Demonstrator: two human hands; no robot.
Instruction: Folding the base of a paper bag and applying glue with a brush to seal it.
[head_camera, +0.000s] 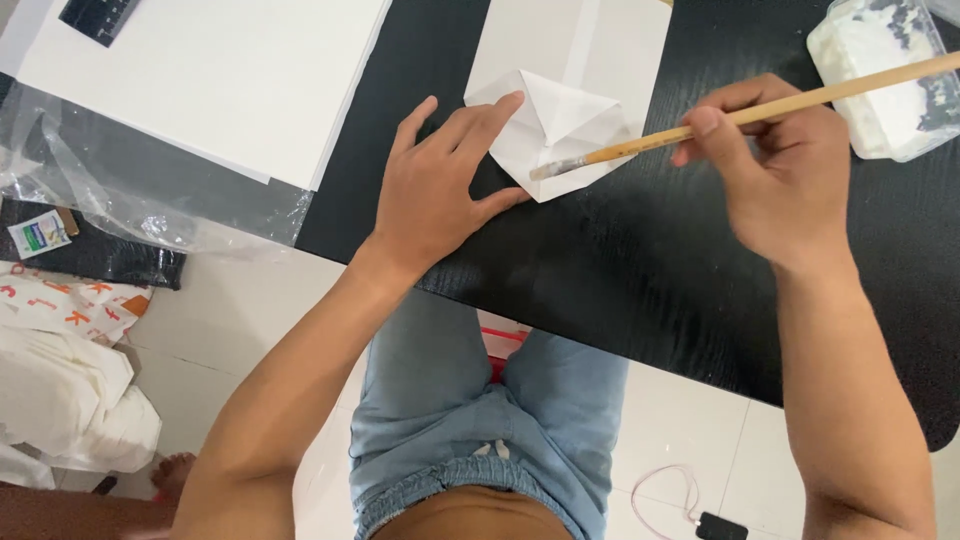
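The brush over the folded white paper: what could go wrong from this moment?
1. The brush tip sits on the folded paper near its edge; a stroke may run onto the black table.
2. The left hand pins only one corner, so the paper may slide.
3. The right hand is close to the plastic container and might knock it.

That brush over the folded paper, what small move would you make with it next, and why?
Probably lower the brush a touch so its tip meets the lower right flap of the folded paper. The right hand holds the brush with its bristles right at that flap, and the left hand presses flat on the paper's left side, holding it on the black table.
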